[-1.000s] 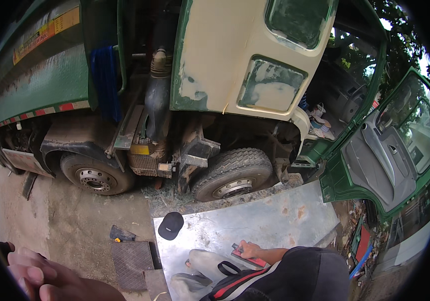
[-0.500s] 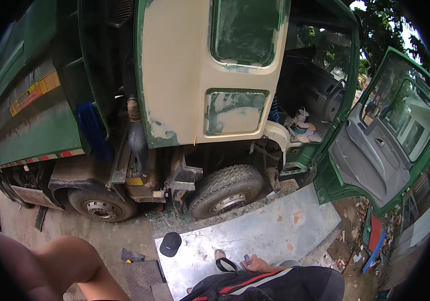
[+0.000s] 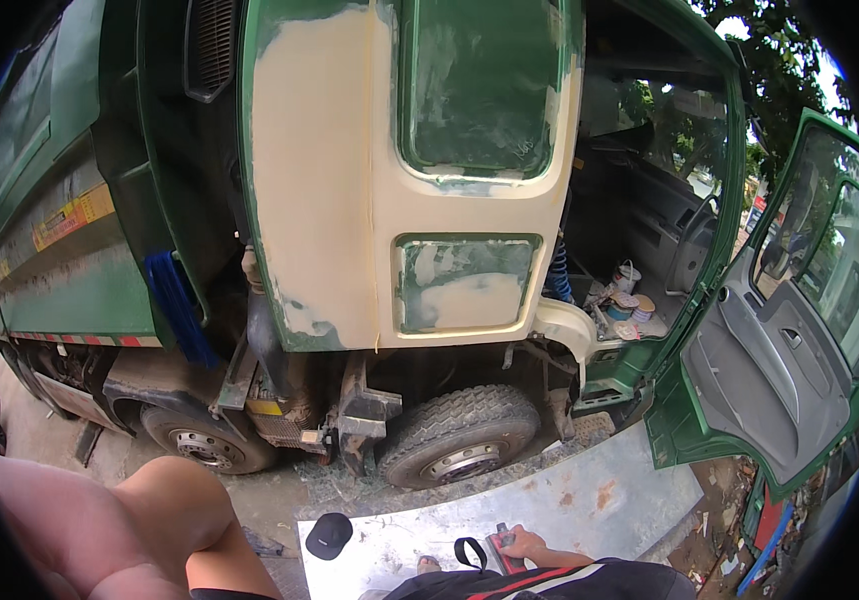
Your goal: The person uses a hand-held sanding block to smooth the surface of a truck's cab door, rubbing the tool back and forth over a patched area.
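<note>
Red tool [image 3: 511, 562] sits in the right hand [image 3: 526, 543], whose grip is closed around it, low over the metal sheet [image 3: 574, 515]; whether it touches the sheet cannot be told. The left arm [image 3: 174, 500] bends up large and close; its fingers do not show clearly, so I cannot tell that grip's state. A black cap [image 3: 329, 536] lies near the sheet's far left corner, and 1 foot [image 3: 429, 565] shows near the middle. Beyond the far edge stand a truck wheel [image 3: 464, 440] and the patchy cream-and-green cab panel [image 3: 314, 180], with the door [image 3: 764, 370] open to the right. The step in hand looks like simply holding the tool; any next move with it would call for a firm, level hold.
</note>
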Action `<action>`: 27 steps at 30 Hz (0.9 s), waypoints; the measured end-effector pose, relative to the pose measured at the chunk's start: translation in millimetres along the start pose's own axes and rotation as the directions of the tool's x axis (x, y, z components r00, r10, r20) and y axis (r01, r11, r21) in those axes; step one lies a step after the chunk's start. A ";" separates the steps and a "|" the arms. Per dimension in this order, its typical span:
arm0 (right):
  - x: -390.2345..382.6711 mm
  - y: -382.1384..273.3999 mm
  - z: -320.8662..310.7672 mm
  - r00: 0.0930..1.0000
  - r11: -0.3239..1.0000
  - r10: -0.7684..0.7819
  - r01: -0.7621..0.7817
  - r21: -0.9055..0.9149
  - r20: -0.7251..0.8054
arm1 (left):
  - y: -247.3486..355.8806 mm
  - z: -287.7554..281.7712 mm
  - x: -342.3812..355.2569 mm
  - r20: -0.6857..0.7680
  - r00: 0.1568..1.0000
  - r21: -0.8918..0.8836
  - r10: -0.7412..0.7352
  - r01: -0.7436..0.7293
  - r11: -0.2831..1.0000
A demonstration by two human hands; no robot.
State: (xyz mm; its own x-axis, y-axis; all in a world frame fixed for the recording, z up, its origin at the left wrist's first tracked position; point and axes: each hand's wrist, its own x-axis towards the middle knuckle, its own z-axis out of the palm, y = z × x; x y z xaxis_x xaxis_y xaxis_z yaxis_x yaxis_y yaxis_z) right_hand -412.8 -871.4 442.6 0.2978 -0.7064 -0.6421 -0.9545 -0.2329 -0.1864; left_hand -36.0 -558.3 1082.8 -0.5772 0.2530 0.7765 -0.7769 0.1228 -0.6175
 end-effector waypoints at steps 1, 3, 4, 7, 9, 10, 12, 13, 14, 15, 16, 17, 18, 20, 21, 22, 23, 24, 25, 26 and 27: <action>-1.4 6.0 -5.7 1.000 1.000 -0.008 0.007 0.023 0.029 | 5.3 7.3 0.1 0.004 1.000 -0.002 0.001 -0.001 1.000; 9.9 6.5 -17.5 0.999 0.999 -0.033 0.033 0.022 0.012 | 12.7 20.0 -2.0 0.007 1.000 -0.016 -0.009 0.009 1.000; 25.0 1.9 -27.9 0.999 0.998 -0.042 0.043 0.040 -0.018 | 10.2 30.6 -4.8 -0.007 1.000 -0.014 -0.001 0.001 1.000; 30.9 -13.7 -31.1 0.997 0.967 0.015 -0.035 0.254 0.081 | 14.1 52.7 -1.9 0.009 0.999 -0.031 -0.037 0.038 0.999; 35.9 -16.0 -15.4 0.996 0.869 0.013 -0.055 0.491 0.088 | 15.4 62.8 -9.4 0.006 0.998 -0.035 -0.061 0.061 0.998; 36.5 -21.1 -9.5 0.997 0.825 -0.014 -0.030 0.564 0.073 | 16.7 63.2 -14.9 0.007 0.997 -0.022 -0.081 0.082 0.996; 17.2 -39.4 -20.3 0.977 0.877 -0.184 0.212 0.431 -0.106 | 18.2 56.8 -25.4 0.014 0.990 0.009 -0.140 0.140 0.990; 17.2 -28.5 -16.4 0.965 0.863 -0.210 0.258 0.435 -0.156 | 18.7 60.2 -32.6 -0.011 0.983 -0.002 -0.181 0.181 0.983; 56.3 19.3 30.3 0.892 0.850 -0.251 0.390 0.355 -0.377 | 16.8 74.8 -45.8 -0.064 0.966 -0.058 -0.251 0.247 0.967; 34.1 4.6 15.9 0.889 0.723 -0.228 0.428 0.542 -0.398 | 21.8 72.9 -60.8 -0.079 0.942 -0.056 -0.327 0.323 0.945; 40.6 15.8 23.8 0.875 0.499 -0.300 0.484 0.719 -0.381 | 26.4 71.4 -78.5 -0.084 0.898 -0.051 -0.433 0.430 0.902; 45.2 16.0 25.5 0.890 0.519 -0.286 0.456 0.723 -0.356 | 33.8 59.5 -97.1 -0.068 0.834 -0.018 -0.547 0.547 0.837; 44.7 20.5 26.9 0.903 0.539 -0.258 0.429 0.725 -0.344 | 47.7 54.6 -124.1 -0.072 0.723 -0.071 -0.687 0.683 0.727; 41.2 33.9 18.0 0.951 0.450 -0.212 0.300 0.841 -0.226 | 79.9 40.5 -186.8 -0.035 0.374 0.087 -0.927 0.925 0.370; 31.3 26.7 5.1 0.946 0.460 -0.226 0.315 0.830 -0.234 | 99.8 28.8 -216.2 -0.009 0.170 0.083 -0.985 0.982 0.169; 19.2 21.4 -7.5 0.942 0.468 -0.238 0.326 0.821 -0.238 | 119.7 19.2 -235.4 0.000 -0.071 0.091 -0.997 0.993 -0.071; 23.5 29.1 -13.3 0.863 0.532 -0.361 0.501 0.683 -0.353 | 141.1 6.6 -262.2 0.015 -0.268 0.101 -0.963 0.959 -0.265; 23.9 36.3 -16.8 0.759 0.557 -0.487 0.651 0.516 -0.432 | 165.0 -1.1 -287.0 -0.011 -0.408 0.149 -0.913 0.902 -0.405; 13.9 32.4 -28.6 0.834 0.544 -0.443 0.541 0.642 -0.328 | 193.8 -14.1 -318.7 -0.050 -0.460 0.171 -0.887 0.871 -0.461; 0.0 32.0 -39.3 0.854 0.496 -0.407 0.504 0.707 -0.323 | 216.8 -13.6 -335.7 -0.090 -0.530 0.211 -0.843 0.817 -0.536; -7.8 25.4 -50.7 0.866 0.437 -0.383 0.477 0.763 -0.322 | 240.3 -18.4 -355.8 -0.123 -0.554 0.203 -0.823 0.798 -0.568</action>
State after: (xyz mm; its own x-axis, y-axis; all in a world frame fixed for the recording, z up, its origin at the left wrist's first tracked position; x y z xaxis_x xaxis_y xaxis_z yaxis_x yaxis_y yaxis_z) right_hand -438.5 -905.6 480.6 0.6295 -0.7375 -0.2447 -0.2883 0.0707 -0.9549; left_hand -12.7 -601.1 655.8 0.9904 -0.1231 0.0625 -0.0706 -0.0631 0.9955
